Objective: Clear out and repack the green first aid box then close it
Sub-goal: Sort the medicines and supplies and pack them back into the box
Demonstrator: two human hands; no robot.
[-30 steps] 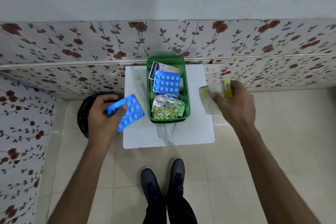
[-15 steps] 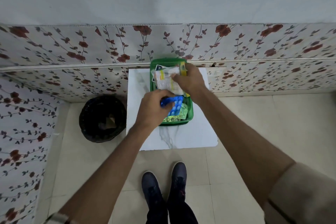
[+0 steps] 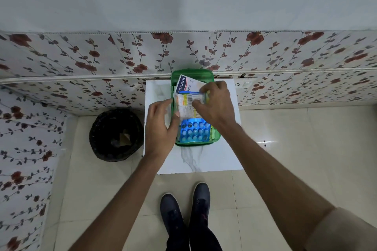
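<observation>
Over the green box (image 3: 195, 143) on the tabletop (image 3: 214, 161), the right hand (image 3: 217, 105) pinches a printed packet (image 3: 186, 106); the left hand (image 3: 161, 126), just left, seemingly grips its edge above a blue blister pack (image 3: 194, 133).

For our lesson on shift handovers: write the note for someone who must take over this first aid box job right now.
Right hand: holds a printed packet over the green box.
Left hand: at the box's left edge, fingers touching the packet.
In the box, on the white table: blue blister pack near end, plaster box far end.
Done: repacking under way.
Left: lay the packet in, close the box. Lid not clearly seen.
</observation>
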